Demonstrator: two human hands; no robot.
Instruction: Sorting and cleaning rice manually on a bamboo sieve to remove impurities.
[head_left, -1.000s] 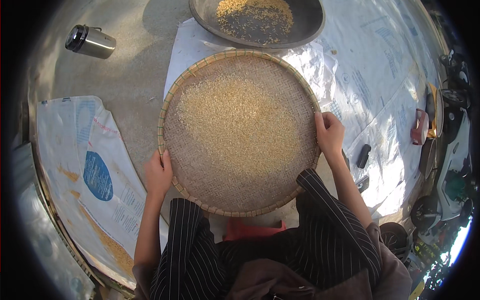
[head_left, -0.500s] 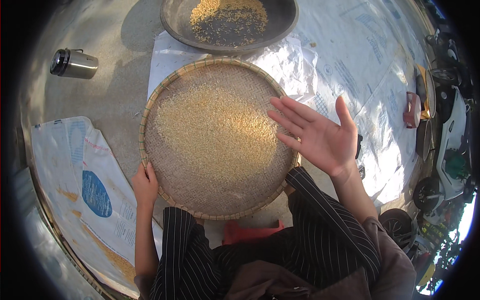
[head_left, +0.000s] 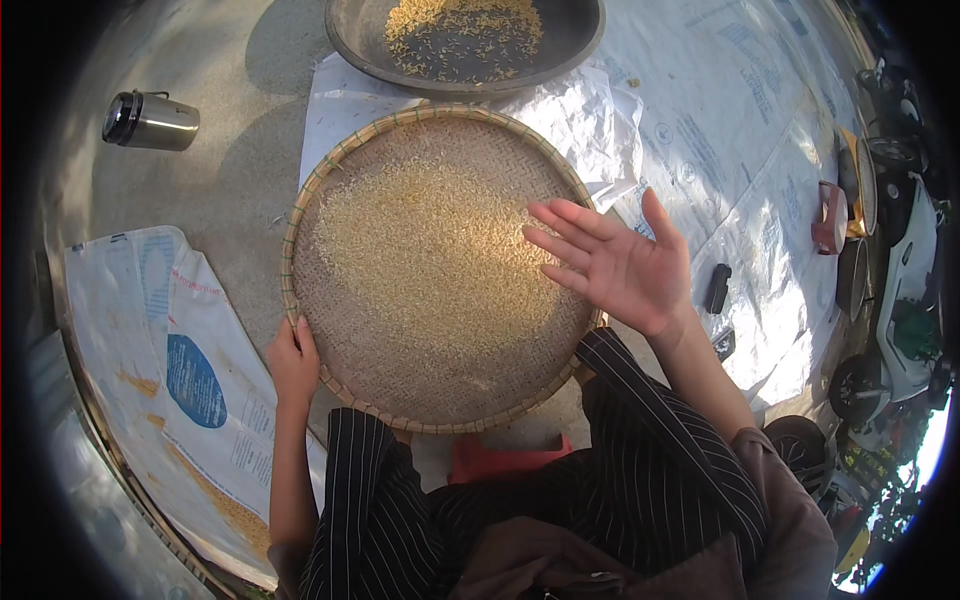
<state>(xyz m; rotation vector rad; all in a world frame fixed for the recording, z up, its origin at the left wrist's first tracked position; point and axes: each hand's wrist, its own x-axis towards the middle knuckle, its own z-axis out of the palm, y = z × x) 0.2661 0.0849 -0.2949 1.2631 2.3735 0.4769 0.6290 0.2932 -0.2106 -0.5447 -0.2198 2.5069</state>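
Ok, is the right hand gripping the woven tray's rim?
No, the right hand is spread open with its palm showing, while the left hand grips the woven tray at its left edge.

Matt woven tray [head_left: 410, 388], apparently bamboo

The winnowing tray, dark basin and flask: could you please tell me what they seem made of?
The winnowing tray looks like matte bamboo, judging by its fine weave and strip-bound rim. The basin is dull dark grey, perhaps metal or plastic; its smooth surface leaves that open. The flask seems satin stainless steel, given its silvery sheen; its glossy black lid is probably plastic.
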